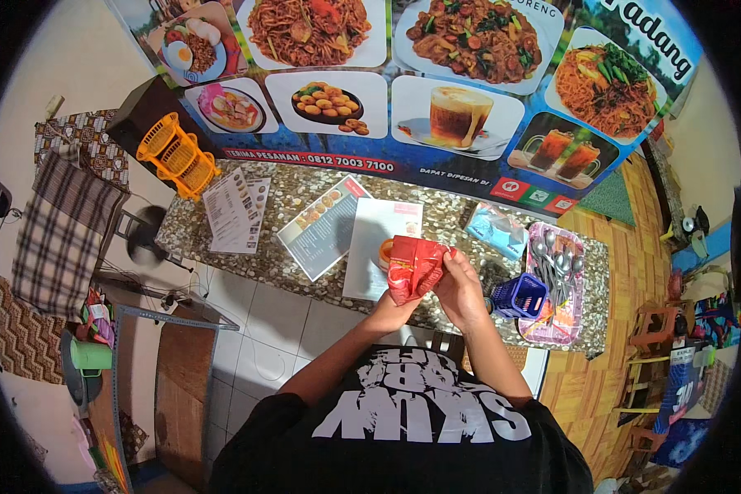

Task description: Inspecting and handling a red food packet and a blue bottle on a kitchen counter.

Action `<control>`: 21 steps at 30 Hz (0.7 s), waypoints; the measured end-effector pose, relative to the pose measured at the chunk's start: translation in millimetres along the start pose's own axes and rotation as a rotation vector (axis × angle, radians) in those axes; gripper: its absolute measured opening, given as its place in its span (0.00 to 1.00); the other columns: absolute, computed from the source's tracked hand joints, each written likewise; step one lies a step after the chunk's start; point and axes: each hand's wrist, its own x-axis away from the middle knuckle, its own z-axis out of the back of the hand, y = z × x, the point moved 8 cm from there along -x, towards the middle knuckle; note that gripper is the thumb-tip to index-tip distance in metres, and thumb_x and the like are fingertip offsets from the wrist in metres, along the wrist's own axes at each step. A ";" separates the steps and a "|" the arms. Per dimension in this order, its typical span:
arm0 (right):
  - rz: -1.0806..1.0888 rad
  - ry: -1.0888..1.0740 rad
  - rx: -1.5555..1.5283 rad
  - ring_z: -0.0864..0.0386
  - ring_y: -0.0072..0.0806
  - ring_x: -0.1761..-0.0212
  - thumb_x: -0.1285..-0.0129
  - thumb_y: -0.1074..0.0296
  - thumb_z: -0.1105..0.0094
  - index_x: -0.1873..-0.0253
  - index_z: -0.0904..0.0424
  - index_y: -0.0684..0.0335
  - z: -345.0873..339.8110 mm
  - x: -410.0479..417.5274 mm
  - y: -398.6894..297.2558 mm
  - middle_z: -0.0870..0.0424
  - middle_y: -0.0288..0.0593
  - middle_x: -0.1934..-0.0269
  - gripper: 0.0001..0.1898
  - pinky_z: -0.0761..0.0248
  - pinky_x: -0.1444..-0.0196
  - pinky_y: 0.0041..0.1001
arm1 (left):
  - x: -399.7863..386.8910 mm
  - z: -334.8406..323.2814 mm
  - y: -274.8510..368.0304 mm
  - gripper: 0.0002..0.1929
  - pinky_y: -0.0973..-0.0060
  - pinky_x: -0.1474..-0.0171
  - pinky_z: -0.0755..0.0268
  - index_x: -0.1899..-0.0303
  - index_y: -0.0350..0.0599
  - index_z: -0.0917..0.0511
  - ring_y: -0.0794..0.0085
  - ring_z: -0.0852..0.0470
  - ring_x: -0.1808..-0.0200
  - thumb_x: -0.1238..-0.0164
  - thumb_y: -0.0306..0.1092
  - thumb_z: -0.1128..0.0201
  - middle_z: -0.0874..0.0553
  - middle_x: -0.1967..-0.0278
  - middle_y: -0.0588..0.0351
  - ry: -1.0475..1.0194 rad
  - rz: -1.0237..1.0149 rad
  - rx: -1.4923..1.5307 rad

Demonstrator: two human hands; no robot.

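Observation:
Over the counter I hold a crumpled red plastic packet [415,268] that bears printing. My left hand [395,313] grips its lower end from below. The fingers of my right hand [461,281] close on its right edge. Partly hidden behind the packet is an orange ring-shaped rim [385,252]; I cannot tell what it belongs to. Beneath it lies a white printed sheet [364,265], overlapping a dark menu card [318,238] with food pictures.
The stone-patterned counter [272,185] also holds a blue tissue pack [497,231], a dark blue plastic basket [519,296] and a pink tray [534,333] with several spoons. An orange tiered rack [176,154] stands at the left near menu sheets [231,210]. A food banner [333,145] borders the far side.

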 end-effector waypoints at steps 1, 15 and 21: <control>-0.003 0.024 0.003 0.17 0.31 0.45 0.20 0.61 0.47 0.44 0.22 0.59 2.1 0.6 1.2 0.15 0.39 0.46 0.11 0.26 0.38 0.38 | -1.8 4.0 -15.3 0.09 0.78 0.72 0.31 0.46 0.44 0.22 0.83 0.24 0.74 0.20 0.35 0.40 0.22 0.74 0.65 0.007 -0.001 0.001; 0.029 -0.127 0.485 0.19 0.16 0.53 0.25 0.70 0.38 0.40 0.23 0.66 4.3 -1.3 -31.1 0.15 0.35 0.53 0.13 0.23 0.49 0.22 | 24.6 -8.8 44.4 0.24 0.70 0.42 0.26 0.40 0.40 0.24 0.74 0.17 0.49 0.36 0.29 0.25 0.14 0.52 0.57 -0.487 0.010 0.052; 0.015 -0.177 0.508 0.20 0.15 0.54 0.25 0.71 0.40 0.41 0.22 0.66 -6.4 -2.4 -26.9 0.15 0.35 0.54 0.12 0.24 0.51 0.20 | 26.5 -13.3 58.4 0.27 0.73 0.51 0.22 0.40 0.41 0.25 0.73 0.15 0.55 0.40 0.26 0.22 0.14 0.58 0.57 -0.511 0.059 0.213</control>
